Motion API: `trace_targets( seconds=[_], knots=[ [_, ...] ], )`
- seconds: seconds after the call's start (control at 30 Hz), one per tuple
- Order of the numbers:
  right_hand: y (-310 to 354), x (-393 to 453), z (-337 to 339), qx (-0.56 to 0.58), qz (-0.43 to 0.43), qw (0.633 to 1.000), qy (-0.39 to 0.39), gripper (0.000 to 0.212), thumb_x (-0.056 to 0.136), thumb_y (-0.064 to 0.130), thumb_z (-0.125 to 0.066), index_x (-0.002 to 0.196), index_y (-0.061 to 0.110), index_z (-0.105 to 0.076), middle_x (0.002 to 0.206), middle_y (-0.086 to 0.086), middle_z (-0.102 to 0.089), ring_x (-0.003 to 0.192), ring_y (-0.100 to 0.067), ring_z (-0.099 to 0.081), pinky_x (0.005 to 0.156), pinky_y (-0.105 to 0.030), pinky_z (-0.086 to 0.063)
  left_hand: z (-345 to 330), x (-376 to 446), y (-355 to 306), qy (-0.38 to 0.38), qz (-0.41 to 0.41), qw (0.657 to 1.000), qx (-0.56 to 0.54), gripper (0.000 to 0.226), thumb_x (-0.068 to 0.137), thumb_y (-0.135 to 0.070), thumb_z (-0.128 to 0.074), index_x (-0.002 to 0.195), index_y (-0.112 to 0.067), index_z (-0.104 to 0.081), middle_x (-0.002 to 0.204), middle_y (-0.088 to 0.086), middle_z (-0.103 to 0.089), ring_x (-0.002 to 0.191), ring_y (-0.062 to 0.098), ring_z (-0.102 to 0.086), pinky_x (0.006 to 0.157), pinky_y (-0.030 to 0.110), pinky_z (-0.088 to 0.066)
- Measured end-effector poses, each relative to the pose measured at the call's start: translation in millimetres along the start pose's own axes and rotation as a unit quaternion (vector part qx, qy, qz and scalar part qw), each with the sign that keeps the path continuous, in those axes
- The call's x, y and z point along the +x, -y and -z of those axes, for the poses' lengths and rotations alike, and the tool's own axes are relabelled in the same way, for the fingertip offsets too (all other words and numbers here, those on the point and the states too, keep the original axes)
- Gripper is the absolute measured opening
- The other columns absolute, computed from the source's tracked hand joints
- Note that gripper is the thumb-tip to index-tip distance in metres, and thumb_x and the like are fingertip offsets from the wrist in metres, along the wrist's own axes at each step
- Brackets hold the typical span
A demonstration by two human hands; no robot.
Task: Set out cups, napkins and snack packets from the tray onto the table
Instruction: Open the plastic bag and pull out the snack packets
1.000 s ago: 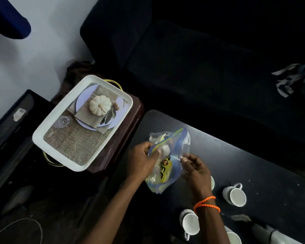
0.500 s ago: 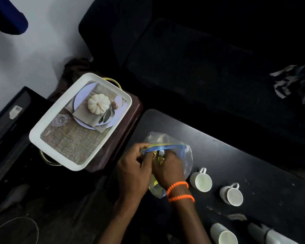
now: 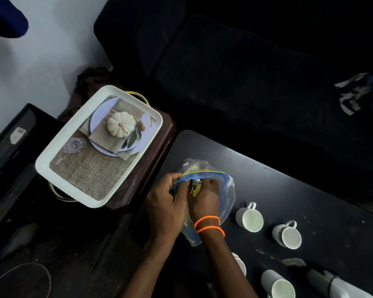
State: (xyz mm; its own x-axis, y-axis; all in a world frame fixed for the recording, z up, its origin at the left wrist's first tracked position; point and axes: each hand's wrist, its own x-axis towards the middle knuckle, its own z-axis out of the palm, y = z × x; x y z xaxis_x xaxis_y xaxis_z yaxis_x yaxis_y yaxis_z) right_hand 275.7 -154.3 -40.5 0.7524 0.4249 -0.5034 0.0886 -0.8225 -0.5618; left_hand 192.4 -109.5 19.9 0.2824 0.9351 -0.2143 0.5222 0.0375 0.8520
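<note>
Zip bag: a clear plastic bag (image 3: 225, 203) with a blue zip band and a yellow line along its mouth lies on the dark table (image 3: 289, 190), held open between both hands.
Bag contents: a yellow packet (image 3: 195, 188) with dark lettering shows inside the mouth, just above the right hand's knuckles; the letters are too cut off to read. Pale, crumpled contents fill the far end of the bag.
Left hand: the left hand (image 3: 166, 204) pinches the near-left edge of the blue band, fingers curled over it.
Right hand: the right hand (image 3: 204, 200) is pushed into the bag's mouth, fingers curled down inside; what they grasp is hidden, so I cannot tell if they hold anything. Two orange bead bracelets (image 3: 209, 225) circle its wrist.
Bag writing: a small line of print runs along the bag's side to the right of the right wrist, too small to read.
Cups: two white cups (image 3: 249, 218) (image 3: 288, 235) lie on their sides right of the bag, apart from it; another (image 3: 277, 284) sits nearer the person, beside the right forearm. Nothing can be seen inside them.
Tray: a white-rimmed tray (image 3: 52, 166) rests on a brown stool (image 3: 157, 151) to the left of the left hand, its base printed with a pumpkin, plate and burlap picture.
</note>
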Motion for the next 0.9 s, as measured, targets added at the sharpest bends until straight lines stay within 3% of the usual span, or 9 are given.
trace_targets(
  seconds=[0.17, 0.27, 0.37, 0.43, 0.57, 0.67, 0.73, 0.83, 0.9],
  knots=[
    [20, -24, 31, -0.020, 0.105, 0.994, -0.038, 0.015, 0.086, 0.002, -0.063, 0.089, 0.012, -0.073, 0.083, -0.006, -0.071, 0.073, -0.021, -0.063, 0.067, -0.029, -0.047, 1, 8, 2, -0.012, -0.001, 1.000, -0.016, 0.014, 0.090, -0.019, -0.067, 0.093, -0.032, -0.071, 0.076, -0.016, -0.071, 0.072, 0.003, -0.067, 0.064, 0.021, -0.049],
    [43, -56, 71, -0.008, 0.183, 0.981, -0.057, 0.031, 0.077, -0.002, -0.069, 0.096, 0.022, -0.077, 0.089, 0.001, -0.075, 0.080, -0.017, -0.069, 0.073, -0.031, -0.056, 6, 15, 3, -0.032, -0.022, 0.999, -0.016, 0.014, 0.092, -0.019, -0.067, 0.095, -0.032, -0.071, 0.076, -0.021, -0.068, 0.073, -0.002, -0.063, 0.063, 0.010, -0.044],
    [58, -89, 132, 0.094, 0.245, 0.960, -0.097, 0.041, 0.076, -0.007, -0.077, 0.099, 0.026, -0.077, 0.094, 0.008, -0.075, 0.082, -0.011, -0.072, 0.071, -0.029, -0.059, 15, 24, 6, -0.026, -0.005, 0.999, -0.038, 0.008, 0.094, -0.022, -0.065, 0.097, -0.028, -0.070, 0.071, -0.014, -0.063, 0.068, 0.005, -0.061, 0.064, 0.027, -0.049],
    [62, -102, 174, 0.183, 0.250, 0.941, -0.139, 0.035, 0.079, -0.001, -0.081, 0.100, 0.025, -0.076, 0.096, 0.006, -0.077, 0.084, -0.012, -0.074, 0.069, -0.022, -0.058, 22, 29, 5, -0.033, -0.004, 0.998, -0.046, 0.011, 0.093, -0.019, -0.066, 0.092, -0.030, -0.069, 0.071, -0.011, -0.065, 0.066, 0.002, -0.060, 0.063, 0.025, -0.048],
    [44, -79, 212, 0.283, 0.181, 0.918, -0.211, 0.028, 0.078, 0.021, -0.086, 0.103, 0.026, -0.074, 0.101, 0.007, -0.077, 0.083, -0.004, -0.071, 0.071, -0.014, -0.056, 38, 37, 3, -0.070, 0.011, 0.997, -0.034, 0.012, 0.090, -0.012, -0.068, 0.090, -0.022, -0.073, 0.067, -0.015, -0.066, 0.062, -0.008, -0.060, 0.059, 0.008, -0.042],
    [10, -33, 183, 0.400, 0.101, 0.896, -0.166, 0.029, 0.076, 0.009, -0.085, 0.100, 0.020, -0.074, 0.096, -0.002, -0.076, 0.082, -0.010, -0.070, 0.072, -0.019, -0.058, 46, 36, 5, -0.074, 0.017, 0.997, -0.025, 0.006, 0.089, -0.014, -0.070, 0.090, -0.018, -0.075, 0.058, -0.015, -0.062, 0.056, -0.004, -0.057, 0.061, 0.018, -0.044],
    [-13, -1, 143, 0.445, 0.047, 0.883, -0.140, 0.029, 0.078, -0.002, -0.080, 0.095, 0.020, -0.073, 0.092, -0.002, -0.075, 0.088, -0.016, -0.070, 0.076, -0.026, -0.059, 48, 32, 4, -0.071, 0.010, 0.997, -0.032, 0.007, 0.089, -0.016, -0.072, 0.088, -0.023, -0.075, 0.056, -0.018, -0.060, 0.053, 0.000, -0.055, 0.057, 0.014, -0.042],
    [-44, 26, 85, 0.412, -0.044, 0.904, -0.107, 0.035, 0.080, -0.017, -0.070, 0.098, 0.013, -0.065, 0.098, -0.008, -0.068, 0.100, -0.026, -0.060, 0.083, -0.033, -0.056, 48, 26, 4, -0.071, -0.012, 0.997, -0.036, 0.006, 0.087, -0.020, -0.074, 0.088, -0.026, -0.074, 0.053, -0.015, -0.056, 0.048, 0.003, -0.051, 0.051, 0.010, -0.039],
    [-56, 26, 66, 0.285, -0.121, 0.946, -0.099, 0.040, 0.079, -0.011, -0.074, 0.114, 0.007, -0.065, 0.115, -0.014, -0.066, 0.110, -0.027, -0.059, 0.092, -0.035, -0.055, 47, 21, 7, -0.062, -0.016, 0.997, -0.045, 0.006, 0.087, -0.023, -0.073, 0.091, -0.027, -0.074, 0.053, -0.013, -0.055, 0.047, 0.001, -0.050, 0.048, 0.009, -0.038]
  ],
)
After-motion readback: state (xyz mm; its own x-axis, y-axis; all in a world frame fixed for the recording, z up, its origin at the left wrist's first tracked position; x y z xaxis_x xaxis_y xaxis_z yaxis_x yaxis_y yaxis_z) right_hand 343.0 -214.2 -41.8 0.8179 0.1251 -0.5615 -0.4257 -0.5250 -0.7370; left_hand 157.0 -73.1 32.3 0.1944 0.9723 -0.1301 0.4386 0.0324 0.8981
